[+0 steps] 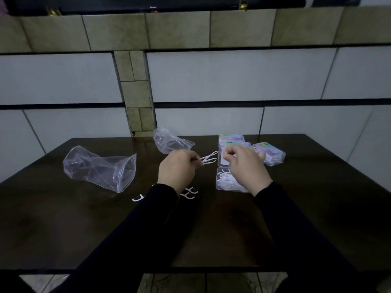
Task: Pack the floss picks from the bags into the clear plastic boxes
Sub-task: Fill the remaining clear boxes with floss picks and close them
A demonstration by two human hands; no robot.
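Dark wood makes up the table (pixel 296 218), which stands against a tiled wall (pixel 232 77) of pale and olive tiles. Both arms come in from below in black sleeves (pixel 296 229).

Left hand (pixel 176 169): fingers curled, pinching a small bunch of white picks (pixel 209 159) whose tips point right, toward the boxes. Right hand (pixel 246 166): fingers bent down above the open box (pixel 224 180); something white shows at its fingertips, but whether it grips a pick I cannot tell.

The open box lies just in front of the right hand and holds a heap of white picks. Its lid (pixel 223 160) stands beyond it, partly hidden by the hand. Two more boxes with pastel labels sit behind: one at the back (pixel 231 138) and one to the right (pixel 269 154), the latter showing picks through its clear wall.

Loose picks lie on the table near the left wrist: one to its left (pixel 137 198) and a couple to its right (pixel 190 193).

Two clear bags rest on the table. The bigger bag (pixel 99 168) lies well to the left, mouth open toward the right. The smaller bag (pixel 169 141) sits crumpled at the far edge, beyond the left hand. Neither shows any picks inside, as far as can be seen.
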